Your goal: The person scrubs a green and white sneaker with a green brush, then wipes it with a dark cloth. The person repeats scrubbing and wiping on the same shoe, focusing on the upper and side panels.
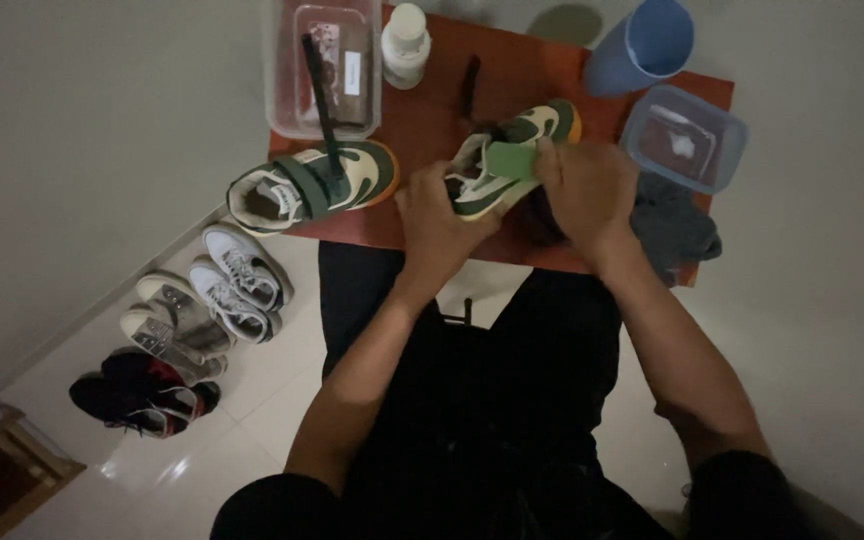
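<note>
I hold a green, cream and orange sneaker (527,130) over the reddish-brown tabletop (432,130). My left hand (437,215) grips its heel end from below. My right hand (587,185) pinches the shoe's green strap (507,160) near the tongue. The matching sneaker (312,185) lies on the table to the left, with a dark long-handled brush (320,100) leaning across it.
At the back stand a clear plastic box (324,65), a white bottle (404,42) and a blue cup (642,45). A lidded clear container (682,135) and a grey cloth (677,230) lie right. Several pairs of shoes (202,310) line the wall on the tiled floor.
</note>
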